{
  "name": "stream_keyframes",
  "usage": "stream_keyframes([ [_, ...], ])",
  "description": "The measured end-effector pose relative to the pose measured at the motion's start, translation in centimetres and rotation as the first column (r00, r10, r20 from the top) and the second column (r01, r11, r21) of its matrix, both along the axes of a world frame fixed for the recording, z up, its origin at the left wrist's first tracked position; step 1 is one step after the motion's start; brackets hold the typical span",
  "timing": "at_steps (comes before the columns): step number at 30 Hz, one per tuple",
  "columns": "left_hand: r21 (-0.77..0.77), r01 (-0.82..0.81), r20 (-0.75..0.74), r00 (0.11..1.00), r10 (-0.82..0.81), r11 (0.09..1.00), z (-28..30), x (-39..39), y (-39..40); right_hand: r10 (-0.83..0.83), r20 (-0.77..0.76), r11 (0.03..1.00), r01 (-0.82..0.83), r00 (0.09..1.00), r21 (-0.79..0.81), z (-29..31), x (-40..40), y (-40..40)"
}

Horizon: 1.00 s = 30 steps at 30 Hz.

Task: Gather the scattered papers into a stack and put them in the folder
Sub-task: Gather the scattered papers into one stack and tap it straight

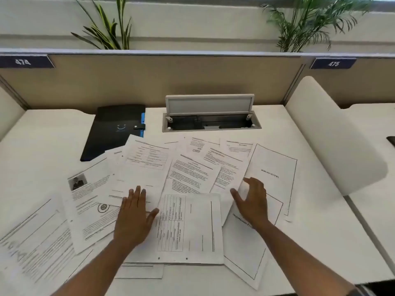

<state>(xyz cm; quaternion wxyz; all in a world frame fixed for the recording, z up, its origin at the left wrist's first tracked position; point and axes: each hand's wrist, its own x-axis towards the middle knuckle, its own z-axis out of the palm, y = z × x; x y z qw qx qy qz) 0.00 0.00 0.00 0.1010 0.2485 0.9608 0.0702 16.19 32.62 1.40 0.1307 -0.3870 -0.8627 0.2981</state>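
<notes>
I see the papers [188, 178] fanned loose and overlapping across the white desk [320, 221], and the black folder [113, 131] lies closed at the back left with its near corner tucked under the top sheets. My left hand [133, 212] lies flat, palm down, on the sheets left of centre, fingers straight and close together with the thumb out. My right hand [252, 199] sits right of centre with fingers spread and bent, lifting a sheet's edge.

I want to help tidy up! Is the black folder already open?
No, the black folder lies flat and closed at the back of the white desk, its snap strap fastened across the blue edge.
</notes>
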Motion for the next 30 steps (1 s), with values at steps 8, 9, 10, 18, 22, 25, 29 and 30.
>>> stream_keyframes([
  [8, -0.002, -0.030, 0.084, 0.996, 0.030, 1.000, -2.6, 5.1, -1.4, -0.278, 0.315, 0.960, 0.274, 0.908, 0.058, -2.6, 7.1, 1.4],
  [9, 0.003, -0.029, 0.080, 0.996, 0.028, 1.000, -3.0, 5.2, -1.4, -0.237, 0.342, 0.971, 0.230, 0.909, 0.063, -2.9, 7.5, 1.6],
  [10, -0.001, -0.031, 0.082, 0.996, 0.031, 1.000, -3.1, 5.3, -1.3, -0.197, 0.358, 0.980, 0.186, 0.913, 0.065, -3.1, 7.8, 1.8],
  [18, 0.073, -0.104, 0.083, 0.992, 0.098, 0.992, -2.2, 6.6, 0.8, -0.107, 0.121, 0.993, 0.112, 0.987, -0.037, -3.1, 7.6, 2.9],
  [22, 0.061, -0.049, 0.109, 0.993, 0.042, 0.997, -2.0, 9.0, 3.2, -0.254, 0.046, 0.960, 0.257, 0.966, -0.114, -2.5, 8.1, 2.2],
  [25, 0.044, 0.052, 0.128, 0.990, -0.058, 0.998, -2.7, 9.5, 4.8, -0.312, -0.032, 0.931, 0.299, 0.949, -0.207, -2.5, 8.2, 2.1],
  [29, 0.050, 0.179, 0.138, 0.973, -0.184, 0.983, -3.0, 8.9, 7.0, -0.416, -0.124, 0.860, 0.345, 0.901, -0.377, -2.2, 7.9, 2.7],
  [30, 0.060, 0.211, 0.140, 0.966, -0.217, 0.976, -3.0, 8.7, 7.8, -0.445, -0.143, 0.837, 0.354, 0.884, -0.417, -2.1, 8.0, 2.9],
])
